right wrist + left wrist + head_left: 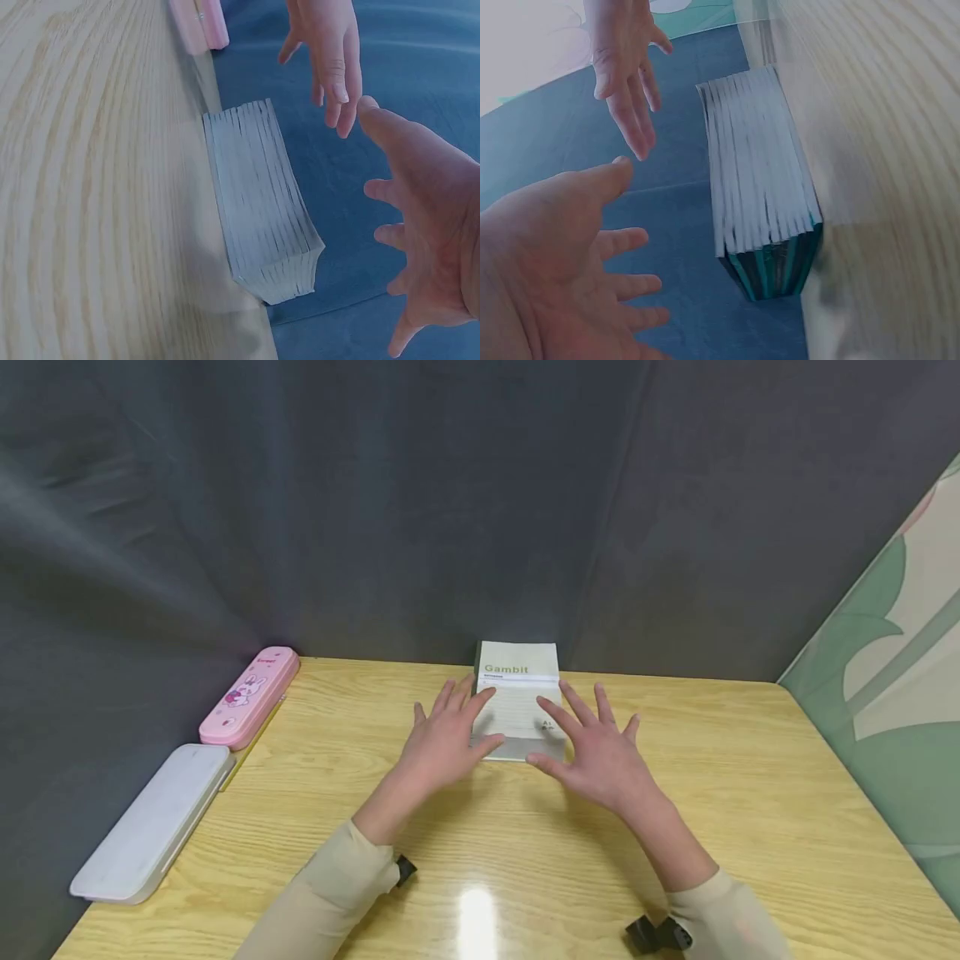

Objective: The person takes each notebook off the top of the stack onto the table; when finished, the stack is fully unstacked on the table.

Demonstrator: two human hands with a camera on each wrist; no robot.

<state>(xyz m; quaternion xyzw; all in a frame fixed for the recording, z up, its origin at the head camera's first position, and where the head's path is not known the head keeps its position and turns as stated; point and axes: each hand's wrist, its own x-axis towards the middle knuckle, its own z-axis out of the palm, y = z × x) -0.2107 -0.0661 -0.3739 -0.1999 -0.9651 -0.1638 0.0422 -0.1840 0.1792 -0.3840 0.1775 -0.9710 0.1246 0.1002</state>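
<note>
A stack of several notebooks, the top one with a white cover lettered "Gambit", stands at the table's back edge. In the left wrist view the side of the notebook stack shows white page edges and dark green spines. My left hand hovers near the stack's left side, fingers spread. Over by its right side is my right hand, also with spread fingers. Both wrist views show gaps between the hands and the notebook stack; neither hand holds anything.
On the left of the wooden table lie a pink pencil case and a white case. A thin yellow pencil-like stick lies beside them. A dark curtain hangs behind; a green-patterned panel borders the right.
</note>
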